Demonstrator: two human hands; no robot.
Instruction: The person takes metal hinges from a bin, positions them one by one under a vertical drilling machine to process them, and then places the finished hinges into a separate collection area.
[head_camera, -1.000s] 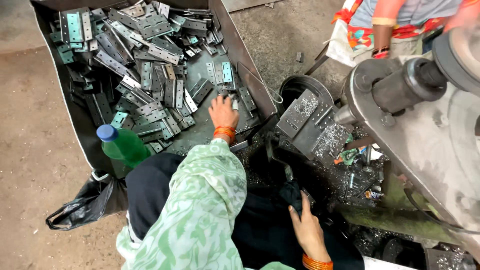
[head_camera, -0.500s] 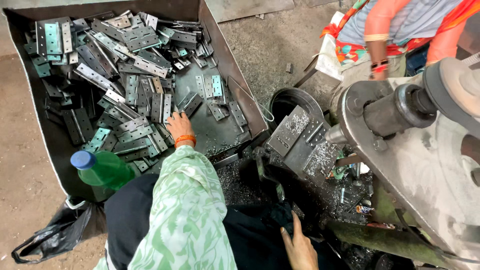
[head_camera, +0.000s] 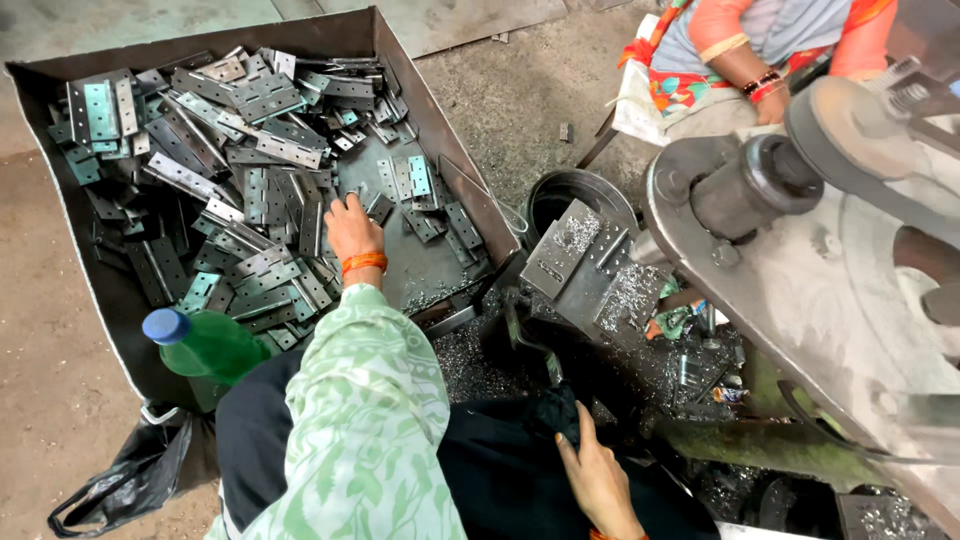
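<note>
Metal hinge plates (head_camera: 262, 150), too many to count, under left hand (head_camera: 352, 228).

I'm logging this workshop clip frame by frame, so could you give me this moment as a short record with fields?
setting: workshop floor beside a grey metal machine
left hand: left hand reaches into the metal tray, fingers on the hinge plates
right hand: right hand rests on dark cloth at the lap, holding nothing visible
nearby: green bottle with blue cap at the tray's near edge; black bag on the floor
debris: metal shavings under the machine
others: another person sits at top right
</note>
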